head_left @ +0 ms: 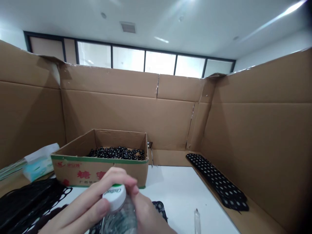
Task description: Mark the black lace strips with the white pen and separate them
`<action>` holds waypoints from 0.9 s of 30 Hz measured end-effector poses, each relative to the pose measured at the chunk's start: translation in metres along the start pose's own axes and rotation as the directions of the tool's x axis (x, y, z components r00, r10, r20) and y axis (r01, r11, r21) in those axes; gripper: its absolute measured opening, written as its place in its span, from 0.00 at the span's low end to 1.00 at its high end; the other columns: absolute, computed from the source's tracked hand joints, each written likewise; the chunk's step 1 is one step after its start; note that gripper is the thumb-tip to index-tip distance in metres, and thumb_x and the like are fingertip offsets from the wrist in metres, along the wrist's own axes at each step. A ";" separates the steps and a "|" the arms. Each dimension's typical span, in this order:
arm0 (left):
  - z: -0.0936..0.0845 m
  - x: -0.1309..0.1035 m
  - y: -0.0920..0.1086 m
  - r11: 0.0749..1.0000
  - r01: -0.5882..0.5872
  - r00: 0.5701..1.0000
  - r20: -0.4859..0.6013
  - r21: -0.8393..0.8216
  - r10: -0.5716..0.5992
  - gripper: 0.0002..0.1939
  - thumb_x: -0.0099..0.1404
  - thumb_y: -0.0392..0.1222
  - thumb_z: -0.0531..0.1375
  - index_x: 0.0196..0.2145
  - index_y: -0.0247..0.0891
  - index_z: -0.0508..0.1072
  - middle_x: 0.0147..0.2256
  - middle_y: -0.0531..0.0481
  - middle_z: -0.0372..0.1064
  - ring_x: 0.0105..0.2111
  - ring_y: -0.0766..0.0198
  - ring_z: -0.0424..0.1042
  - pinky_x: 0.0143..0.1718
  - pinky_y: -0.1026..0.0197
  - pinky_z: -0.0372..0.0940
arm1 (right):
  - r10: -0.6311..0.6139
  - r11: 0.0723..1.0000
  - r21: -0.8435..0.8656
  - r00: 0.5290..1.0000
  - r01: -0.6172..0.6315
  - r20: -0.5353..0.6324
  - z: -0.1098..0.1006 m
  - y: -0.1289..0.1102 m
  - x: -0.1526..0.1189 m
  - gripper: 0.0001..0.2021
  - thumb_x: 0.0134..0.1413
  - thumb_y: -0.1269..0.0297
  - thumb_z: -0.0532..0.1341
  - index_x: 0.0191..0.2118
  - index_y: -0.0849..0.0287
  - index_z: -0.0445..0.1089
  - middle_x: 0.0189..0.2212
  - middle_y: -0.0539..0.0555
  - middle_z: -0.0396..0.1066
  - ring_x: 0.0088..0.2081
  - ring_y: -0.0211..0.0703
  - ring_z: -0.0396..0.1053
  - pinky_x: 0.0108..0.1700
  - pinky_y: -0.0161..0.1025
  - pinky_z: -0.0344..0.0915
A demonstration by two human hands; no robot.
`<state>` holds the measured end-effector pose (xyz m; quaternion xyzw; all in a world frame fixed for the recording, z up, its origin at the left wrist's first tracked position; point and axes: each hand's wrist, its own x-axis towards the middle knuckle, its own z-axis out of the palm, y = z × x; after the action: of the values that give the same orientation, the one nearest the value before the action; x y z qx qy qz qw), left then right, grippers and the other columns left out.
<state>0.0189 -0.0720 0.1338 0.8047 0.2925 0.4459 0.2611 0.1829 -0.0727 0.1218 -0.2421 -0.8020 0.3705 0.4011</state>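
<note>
A clear plastic bottle (pixel 120 219) with a white cap (pixel 115 197) stands tilted at the bottom of the head view, and its lower part is cut off by the frame edge. My left hand (pixel 90 203) reaches in from the left, its fingers closed about the cap. On the bottle's right side my right hand (pixel 147 209) is wrapped against it, with fingertips near the cap; part of that grip is hidden. Behind the hands lie black pieces with rings (pixel 159 208), partly covered.
Behind my hands is a cardboard box (pixel 97 162) holding many small black rings (pixel 118 152). Black mesh strips (pixel 31 201) and a tissue pack (pixel 37 167) lie left. A pen-like tool (pixel 197 222) and a dotted black strip (pixel 216 180) lie right. Cardboard walls (pixel 122 110) surround the white table (pixel 170 182).
</note>
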 end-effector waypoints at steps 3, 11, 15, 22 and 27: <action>-0.004 0.005 -0.006 0.995 0.031 0.989 0.150 -0.092 -0.017 0.16 0.63 0.52 0.46 0.41 0.44 0.66 0.42 0.51 0.64 0.46 0.60 0.62 0.49 0.64 0.59 | -0.006 0.984 -0.176 0.999 -0.003 -0.048 0.007 0.007 0.003 0.25 0.38 0.56 0.63 0.43 0.59 0.58 0.41 0.54 0.64 0.38 0.40 0.66 0.41 0.34 0.65; 0.009 0.009 -0.008 0.802 0.223 0.946 -0.321 0.553 -0.042 0.14 0.56 0.53 0.56 0.37 0.44 0.66 0.36 0.53 0.68 0.37 0.61 0.67 0.37 0.62 0.62 | -0.258 0.764 -0.644 0.907 -0.019 -0.333 0.029 0.036 0.006 0.22 0.43 0.60 0.55 0.47 0.61 0.56 0.35 0.58 0.67 0.36 0.47 0.68 0.33 0.42 0.68; 0.009 0.007 -0.010 0.664 0.237 0.944 -0.329 0.709 0.014 0.15 0.57 0.55 0.53 0.28 0.40 0.62 0.23 0.55 0.64 0.23 0.64 0.64 0.24 0.63 0.57 | -0.370 0.672 -0.740 0.852 -0.031 -0.371 0.034 0.035 0.005 0.20 0.41 0.59 0.53 0.42 0.60 0.58 0.27 0.55 0.67 0.28 0.47 0.67 0.24 0.41 0.66; 0.007 0.001 -0.002 0.665 0.183 0.974 -0.228 0.724 -0.020 0.13 0.61 0.50 0.47 0.26 0.39 0.57 0.18 0.57 0.59 0.17 0.68 0.59 0.21 0.65 0.53 | -0.373 0.632 -0.769 0.830 -0.100 -0.414 0.048 0.027 -0.002 0.21 0.40 0.57 0.53 0.43 0.58 0.59 0.26 0.54 0.68 0.25 0.47 0.66 0.21 0.40 0.63; 0.003 -0.007 -0.002 0.645 0.195 0.975 -0.220 0.739 -0.043 0.13 0.60 0.49 0.48 0.23 0.39 0.59 0.19 0.55 0.59 0.19 0.67 0.59 0.21 0.64 0.52 | -0.349 0.598 -0.790 0.842 -0.137 -0.410 0.054 0.031 -0.007 0.25 0.37 0.47 0.54 0.42 0.57 0.61 0.26 0.54 0.68 0.24 0.47 0.66 0.21 0.41 0.62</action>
<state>0.0178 -0.0758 0.1276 0.7747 0.5262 0.3372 -0.0964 0.1451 -0.0802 0.0723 -0.4353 -0.7524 -0.1320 0.4764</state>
